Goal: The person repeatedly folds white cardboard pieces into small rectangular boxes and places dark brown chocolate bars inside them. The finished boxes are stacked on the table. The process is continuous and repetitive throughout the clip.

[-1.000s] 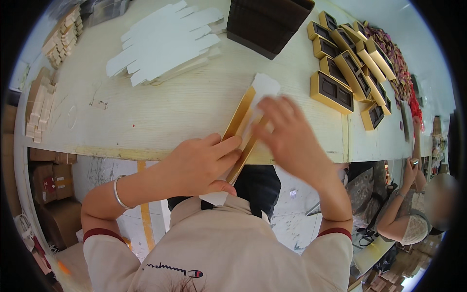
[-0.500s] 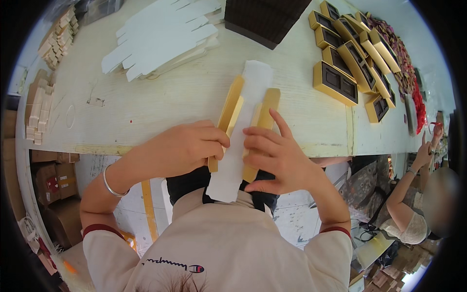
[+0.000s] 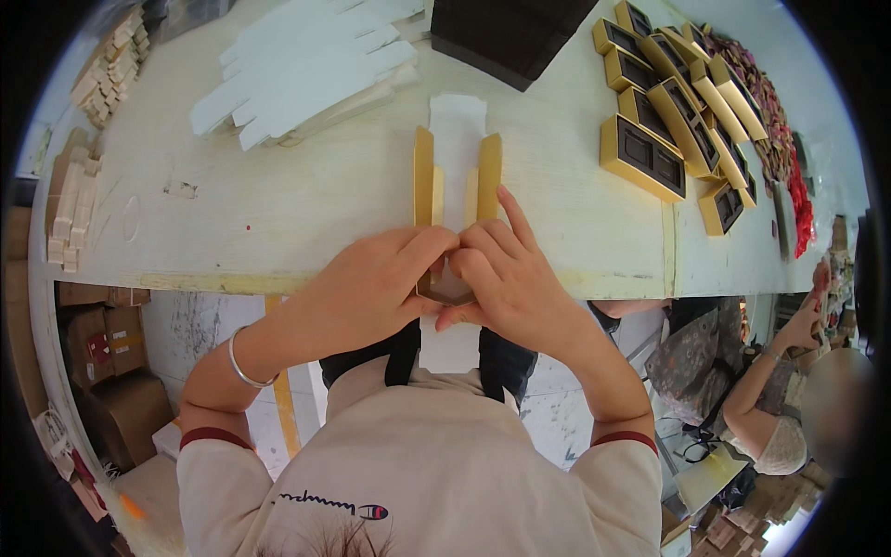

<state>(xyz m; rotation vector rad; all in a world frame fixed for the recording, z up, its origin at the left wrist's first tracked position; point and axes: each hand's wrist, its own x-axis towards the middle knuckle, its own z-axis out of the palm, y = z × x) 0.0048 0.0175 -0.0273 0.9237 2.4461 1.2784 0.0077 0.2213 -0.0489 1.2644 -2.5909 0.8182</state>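
A partly folded cardboard box blank [image 3: 457,125], white inside and gold outside, lies lengthwise in front of me at the table's near edge. Its two long gold side walls stand up, and a white flap extends past the edge toward my body. At the near end, my left hand [image 3: 371,278] has its fingers closed on the left wall and end corner. My right hand [image 3: 512,283] grips the opposite corner, with one finger stretched along the right wall. Both sets of fingertips meet in the middle and partly hide the folds there.
Flat white box blanks [image 3: 311,70] are stacked at the far left. A dark block-shaped stack [image 3: 506,37] stands at the back middle. Gold boxes with black inserts [image 3: 642,158] are piled on the right. Wooden pieces [image 3: 74,209] line the left edge; a co-worker's arm [image 3: 761,390] shows at far right.
The blank has turned from a slant to nearly straight, and its side walls stand more upright. Both hands have come together at its near end, my left moving right.
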